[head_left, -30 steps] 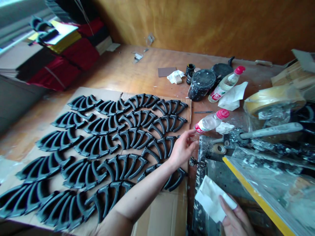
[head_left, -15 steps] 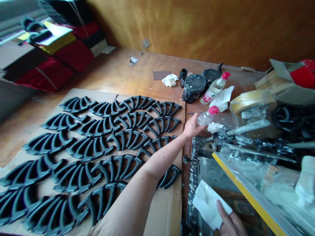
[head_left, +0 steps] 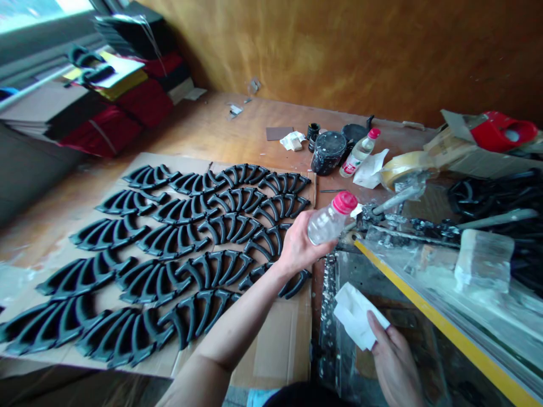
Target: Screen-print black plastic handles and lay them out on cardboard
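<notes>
My left hand [head_left: 300, 244] is wrapped round a clear plastic bottle [head_left: 324, 227] with a pink-red cap, tilted to the right above the edge of the cardboard sheet [head_left: 280, 339]. Between the thumb and fingers of my right hand [head_left: 396, 353] is a folded white paper wipe [head_left: 356, 316], held over the dark, paint-spattered frame at lower right. Rows of glossy black curved parts [head_left: 165, 237], set in fan-like groups, lie on the cardboard; my left forearm hides some of them.
A second red-capped bottle [head_left: 360, 152], black lidded pots [head_left: 328, 151] and a tape roll [head_left: 407, 167] stand behind. At right, a yellow-edged screen frame [head_left: 424, 308] slants across. Stacked red and black bundles [head_left: 102, 124] sit at far left.
My left hand has brought the bottle nearer to me, lifted off the spot beside the white scrap. My right hand still grips the wipe. The view has shifted slightly.
</notes>
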{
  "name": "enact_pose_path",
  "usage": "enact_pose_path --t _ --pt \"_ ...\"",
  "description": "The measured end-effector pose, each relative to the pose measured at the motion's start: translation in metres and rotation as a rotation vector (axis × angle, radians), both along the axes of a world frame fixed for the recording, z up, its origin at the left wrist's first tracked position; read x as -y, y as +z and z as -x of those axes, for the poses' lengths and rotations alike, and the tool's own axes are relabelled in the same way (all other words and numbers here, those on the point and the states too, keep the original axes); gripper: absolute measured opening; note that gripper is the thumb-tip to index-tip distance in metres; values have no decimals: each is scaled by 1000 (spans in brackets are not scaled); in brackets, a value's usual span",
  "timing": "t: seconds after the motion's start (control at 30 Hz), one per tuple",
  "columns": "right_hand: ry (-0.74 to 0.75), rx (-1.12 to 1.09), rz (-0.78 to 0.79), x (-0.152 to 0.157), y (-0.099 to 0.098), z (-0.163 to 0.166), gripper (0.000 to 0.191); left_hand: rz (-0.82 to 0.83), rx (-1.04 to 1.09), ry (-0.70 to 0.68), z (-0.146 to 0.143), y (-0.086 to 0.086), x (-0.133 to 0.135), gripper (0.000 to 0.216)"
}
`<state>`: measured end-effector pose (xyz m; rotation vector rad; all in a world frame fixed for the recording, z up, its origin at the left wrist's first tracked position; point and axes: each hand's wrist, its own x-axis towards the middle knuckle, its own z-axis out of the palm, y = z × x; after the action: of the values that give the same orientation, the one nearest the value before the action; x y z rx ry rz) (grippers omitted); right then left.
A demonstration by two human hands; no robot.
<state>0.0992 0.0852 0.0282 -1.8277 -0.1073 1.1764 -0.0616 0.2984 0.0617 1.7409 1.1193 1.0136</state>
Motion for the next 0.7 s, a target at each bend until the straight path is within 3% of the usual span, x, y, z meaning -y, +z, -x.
enact_pose_path --t 0.17,0.33,0.5,0.7 --pt "6 15 -115 -2 4 1 57 17 -453 -224 48 -5 84 49" --pt "118 -8 -219 7 2 3 53 -22 -892 -341 60 -9 143 35" --pt "233 -68 -249 24 3 -1 55 -123 -1110 -360 50 11 168 29" --pt "200 -98 -298 38 -3 -8 59 -228 -1245 -351 32 40 172 29"
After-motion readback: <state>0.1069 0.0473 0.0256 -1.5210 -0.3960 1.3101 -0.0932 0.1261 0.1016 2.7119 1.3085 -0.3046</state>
